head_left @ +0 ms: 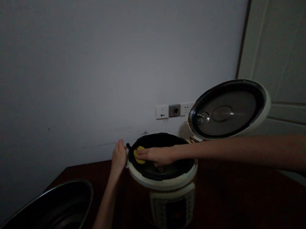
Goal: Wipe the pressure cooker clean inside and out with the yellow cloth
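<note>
An electric pressure cooker [164, 185] stands with its lid [227, 112] swung up to the right. My right hand [160, 156] reaches inside the dark opening and holds a yellow sponge [140, 155] against the inner wall at the left. The fingers lie over the sponge, hiding part of it. At the cooker's outer left side, my left hand [119, 155] is closed on the edge by the rim; its fingertips are partly hidden. The control panel [173, 210] faces me on the cooker's front.
A large metal bowl [88, 190] sits at the lower left on the dark red-brown table [94, 170]. Wall sockets [162, 112] are behind the cooker. A pale door [288, 47] is at the right. The light is dim.
</note>
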The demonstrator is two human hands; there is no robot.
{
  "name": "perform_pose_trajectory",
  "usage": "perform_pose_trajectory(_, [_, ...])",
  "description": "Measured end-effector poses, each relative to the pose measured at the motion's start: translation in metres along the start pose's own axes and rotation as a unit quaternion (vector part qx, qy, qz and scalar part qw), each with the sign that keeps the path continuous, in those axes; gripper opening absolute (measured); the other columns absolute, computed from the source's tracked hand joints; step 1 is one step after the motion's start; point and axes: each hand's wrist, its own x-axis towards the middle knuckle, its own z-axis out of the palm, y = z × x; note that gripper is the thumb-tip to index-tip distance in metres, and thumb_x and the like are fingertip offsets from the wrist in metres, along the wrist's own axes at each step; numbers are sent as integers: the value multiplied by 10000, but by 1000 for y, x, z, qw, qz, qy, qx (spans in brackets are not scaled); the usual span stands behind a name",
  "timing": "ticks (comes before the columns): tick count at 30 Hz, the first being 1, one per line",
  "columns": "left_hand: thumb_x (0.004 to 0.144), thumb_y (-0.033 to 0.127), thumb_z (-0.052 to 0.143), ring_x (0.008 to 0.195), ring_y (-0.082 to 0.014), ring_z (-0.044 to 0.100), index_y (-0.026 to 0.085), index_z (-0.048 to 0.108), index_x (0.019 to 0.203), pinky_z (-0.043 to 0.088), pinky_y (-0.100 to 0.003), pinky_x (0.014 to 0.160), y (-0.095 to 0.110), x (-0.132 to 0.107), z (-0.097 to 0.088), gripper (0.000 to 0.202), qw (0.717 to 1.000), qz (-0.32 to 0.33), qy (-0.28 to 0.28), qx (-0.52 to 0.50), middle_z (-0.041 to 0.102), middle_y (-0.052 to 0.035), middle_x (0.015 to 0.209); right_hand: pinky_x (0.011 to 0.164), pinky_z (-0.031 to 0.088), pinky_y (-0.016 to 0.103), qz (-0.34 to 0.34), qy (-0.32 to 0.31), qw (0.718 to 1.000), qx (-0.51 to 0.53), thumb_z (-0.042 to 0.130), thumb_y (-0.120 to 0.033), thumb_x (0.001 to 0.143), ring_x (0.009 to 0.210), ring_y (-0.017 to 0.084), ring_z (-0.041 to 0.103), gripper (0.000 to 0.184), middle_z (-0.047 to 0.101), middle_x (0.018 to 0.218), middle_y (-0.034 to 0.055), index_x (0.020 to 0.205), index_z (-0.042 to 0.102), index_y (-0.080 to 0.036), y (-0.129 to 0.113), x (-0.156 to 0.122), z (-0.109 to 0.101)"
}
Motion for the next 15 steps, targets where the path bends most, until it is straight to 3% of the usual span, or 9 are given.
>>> perform_pose_trajectory(2, [873, 480, 174, 821, -231, 627, 143, 574, 907, 447, -371, 847, 0, -1, 0, 524, 1000, 3, -2, 3, 668, -133, 837, 1022, 347, 343, -162, -104, 967, -168, 492, -32, 799, 1234, 203, 438, 358, 524, 1281, 133, 1128, 582, -141, 9, -11, -12])
perform_pose_trajectory(5, [868, 483, 186, 829, -234, 627, 145, 576, 891, 449, -375, 847, -1, -1, 1, 517, 1000, 12, 8, 7, 668, -131, 828, 1074, 288, 359, -322, -214, 853, -350, 431, -78, 860, 1284, 201, 395, 321, 488, 1346, 106, 1101, 623, -166, 23, -3, -25])
perform_pose_trajectory(7, [867, 488, 189, 827, -237, 628, 149, 574, 880, 452, -382, 846, -1, -1, 1, 514, 1000, 16, 9, 8, 669, -133, 829, 1080, 266, 404, -375, -254, 781, -429, 396, -83, 869, 1287, 213, 391, 346, 462, 1378, 94, 1104, 630, -183, 32, 14, -32])
perform_pose_trajectory(9, [868, 498, 182, 822, -240, 630, 156, 569, 873, 454, -387, 843, -2, 0, 1, 516, 1000, 18, 5, 13, 668, -133, 830, 1072, 259, 440, -390, -276, 741, -472, 355, -60, 863, 1292, 201, 386, 398, 470, 1377, 77, 1113, 626, -209, 39, 32, -39])
perform_pose_trajectory(10, [867, 499, 180, 826, -242, 631, 159, 565, 870, 454, -389, 846, -3, 0, 1, 514, 1000, 19, 2, 16, 668, -134, 832, 1057, 279, 443, -382, -291, 739, -472, 345, -44, 852, 1293, 185, 386, 423, 485, 1366, 62, 1110, 626, -225, 41, 39, -43])
perform_pose_trajectory(11, [866, 497, 180, 834, -244, 631, 161, 562, 869, 451, -391, 852, -3, 1, 1, 509, 1000, 21, 1, 19, 668, -135, 834, 1035, 311, 427, -349, -302, 763, -453, 351, -26, 834, 1288, 163, 394, 439, 509, 1346, 37, 1083, 638, -246, 43, 43, -48])
perform_pose_trajectory(13, [863, 486, 182, 851, -251, 630, 160, 557, 869, 445, -398, 866, -4, 2, 1, 497, 999, 27, 1, 25, 667, -142, 838, 959, 388, 383, -215, -293, 849, -384, 402, -10, 781, 1240, 132, 448, 433, 571, 1277, -17, 979, 672, -284, 46, 42, -58])
perform_pose_trajectory(15, [858, 490, 185, 863, -261, 629, 157, 557, 868, 441, -411, 874, -4, 3, 1, 500, 999, 31, 4, 30, 668, -151, 843, 864, 445, 377, -25, -198, 926, -320, 459, -18, 719, 1120, 143, 548, 378, 644, 1151, -35, 887, 688, -266, 48, 29, -67])
